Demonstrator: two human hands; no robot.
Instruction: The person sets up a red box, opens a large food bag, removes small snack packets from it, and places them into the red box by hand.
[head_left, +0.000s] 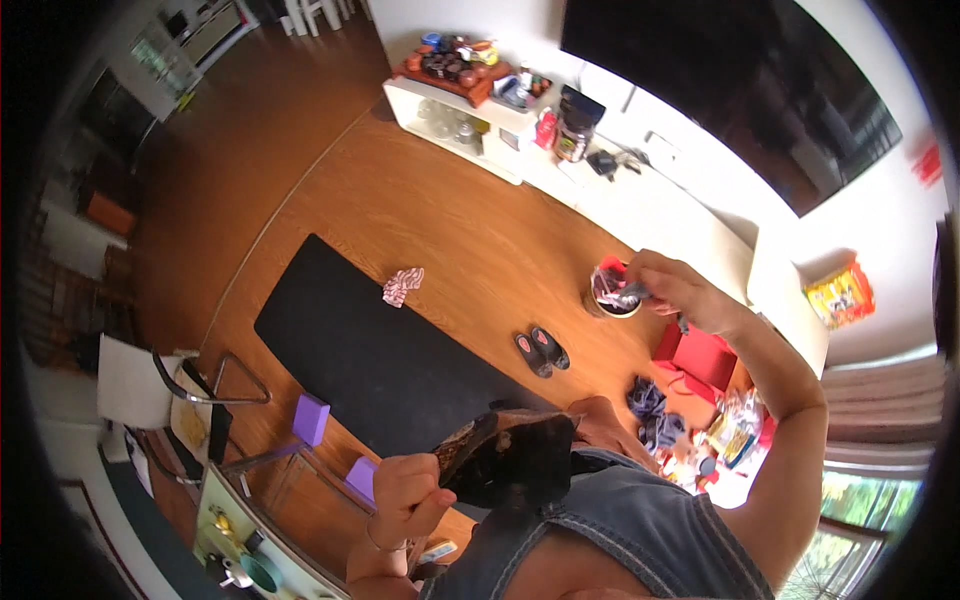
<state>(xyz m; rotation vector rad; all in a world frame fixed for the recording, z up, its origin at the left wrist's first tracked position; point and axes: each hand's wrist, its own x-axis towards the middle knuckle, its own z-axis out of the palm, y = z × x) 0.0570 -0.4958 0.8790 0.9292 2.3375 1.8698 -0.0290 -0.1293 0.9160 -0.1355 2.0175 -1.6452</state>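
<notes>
My left hand (409, 491) is closed at the near left edge of a dark object (517, 457) with a glossy black face and a rough brown rim. What the object is cannot be told; it hangs in front of my denim top. My right hand (679, 292) is raised out to the right, fingers pinched on a small crumpled dark grey piece, perhaps cloth (636, 292). Beyond that hand stands a waste bin (624, 311) with a red-edged liner and rubbish inside, partly covered by the fingers.
A black mat (375, 337) lies on the wooden floor, with a striped cloth (403, 286), slippers (541, 351) and purple blocks (310, 420) nearby. A white TV cabinet (637, 202), a red box (694, 360) and dark clothes (652, 409) are to the right. A glass-topped table (285, 532) stands at left.
</notes>
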